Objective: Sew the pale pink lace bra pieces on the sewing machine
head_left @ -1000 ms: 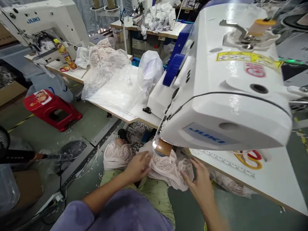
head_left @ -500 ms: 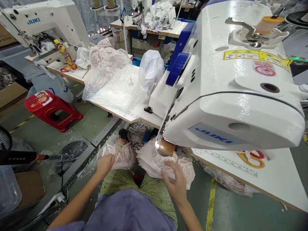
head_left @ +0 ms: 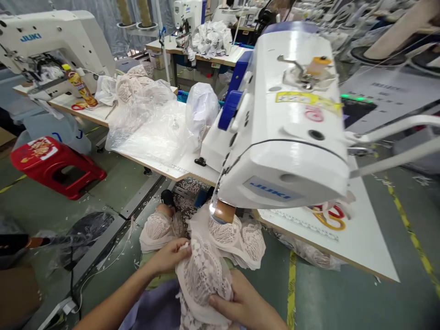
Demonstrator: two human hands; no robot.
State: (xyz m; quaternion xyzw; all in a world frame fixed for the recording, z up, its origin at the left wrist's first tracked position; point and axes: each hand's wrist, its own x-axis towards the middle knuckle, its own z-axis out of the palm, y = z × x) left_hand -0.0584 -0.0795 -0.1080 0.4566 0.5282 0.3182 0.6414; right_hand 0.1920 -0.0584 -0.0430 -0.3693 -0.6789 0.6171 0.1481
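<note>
Red stool (head_left: 58, 172) on floor. Yellow-capped bottle (head_left: 81, 87) stands by rear-left sewing machine (head_left: 77, 34); red-handled item beside it, probably scissors (head_left: 77, 107). White cloth (head_left: 211, 40) heaped on far table (head_left: 166, 45).

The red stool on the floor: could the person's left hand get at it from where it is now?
Probably not: the red stool stands well off to the left, beyond a grey metal bar, and the left hand is occupied holding a lace garment.
</note>
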